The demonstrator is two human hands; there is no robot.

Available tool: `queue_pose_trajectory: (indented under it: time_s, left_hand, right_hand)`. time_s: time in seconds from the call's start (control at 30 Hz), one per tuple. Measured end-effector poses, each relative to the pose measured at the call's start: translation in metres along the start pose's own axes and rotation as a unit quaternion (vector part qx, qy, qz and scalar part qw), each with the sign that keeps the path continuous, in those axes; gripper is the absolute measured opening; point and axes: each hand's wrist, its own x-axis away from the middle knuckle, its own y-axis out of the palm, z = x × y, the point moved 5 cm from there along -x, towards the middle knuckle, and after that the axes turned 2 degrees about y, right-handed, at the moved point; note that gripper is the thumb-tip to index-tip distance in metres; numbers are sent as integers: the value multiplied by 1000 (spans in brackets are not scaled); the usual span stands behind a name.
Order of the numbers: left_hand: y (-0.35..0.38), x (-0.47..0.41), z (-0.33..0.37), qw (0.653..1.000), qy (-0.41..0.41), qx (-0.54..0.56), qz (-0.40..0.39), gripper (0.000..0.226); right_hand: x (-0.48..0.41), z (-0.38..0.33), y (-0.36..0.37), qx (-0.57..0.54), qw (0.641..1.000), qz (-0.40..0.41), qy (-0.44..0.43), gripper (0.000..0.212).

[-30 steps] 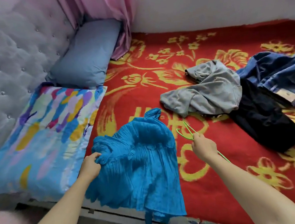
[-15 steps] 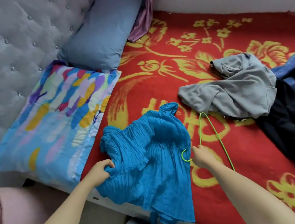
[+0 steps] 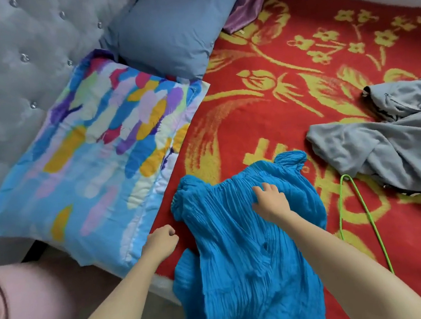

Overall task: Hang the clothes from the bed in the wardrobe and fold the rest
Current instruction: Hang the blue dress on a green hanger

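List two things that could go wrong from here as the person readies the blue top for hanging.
1. The blue top droops over the edge of the bed. The right hand presses only its upper part, so it may slide to the floor.
2. The green hanger lies loose beside the right forearm, its end near the grey garment. An arm sweep could knock or snag it.

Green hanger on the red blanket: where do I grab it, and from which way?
Pinch the green hanger midway along its long straight wire, coming straight down from above. It lies flat on the red blanket, so nothing slips underneath. Its far bend sits close to the grey garment, and its near end runs out of sight behind the right arm.
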Motion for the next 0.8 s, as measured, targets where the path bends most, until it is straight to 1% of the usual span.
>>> queue_pose_trajectory:
  time_s: [0.13,0.23,0.3,0.33,0.37,0.4,0.43,0.47,0.5,0.53,0.57,0.63,0.67,0.73,0.8]
  left_hand:
    - [-13,-40,1,999,5,42,13,44]
    - [-15,-67,6,998,10,66,22,53]
    - [-14,-84,13,993,11,114,12,60]
    - [-11,-89,17,989,5,145,-1,65]
    - [-7,-94,21,983,-10,181,-21,72]
    - [-1,-97,27,973,-33,226,-45,78]
    - [5,-99,32,958,-61,274,-65,85]
    - [12,-101,39,942,-86,315,-77,91]
    - [16,-101,45,932,-99,341,-69,96]
    - [18,-102,52,930,-100,350,-47,100]
    - [20,-102,58,931,-96,351,-21,104]
    - [22,-102,67,936,-91,341,16,110]
    - [24,-101,69,937,-89,337,24,112]
    - [32,-96,73,940,-76,331,21,112]
    - [41,-88,75,949,-55,310,-8,101]
  right_hand:
    - [-46,-26,4,71,997,-20,-26,57]
    - [-78,-31,11,110,993,-39,-28,72]
    - [-95,-31,15,116,992,-49,-12,80]
    - [-98,-31,17,113,992,-59,-5,81]
    - [-98,-29,20,104,992,-74,7,77]
    - [-95,-28,24,93,991,-91,14,66]
    - [-89,-29,28,87,991,-102,7,49]
    - [-79,-29,32,85,992,-90,-7,29]
    - [-67,-31,35,82,995,-47,-34,16]
    - [-51,-35,36,80,994,22,-72,14]
    - [-32,-38,36,74,989,76,-104,18]
    - [1,-41,45,87,975,140,-151,36]
    - [17,-42,53,89,972,143,-167,43]
    - [45,-38,79,91,976,100,-168,51]
    - [68,-32,98,121,979,46,-156,59]
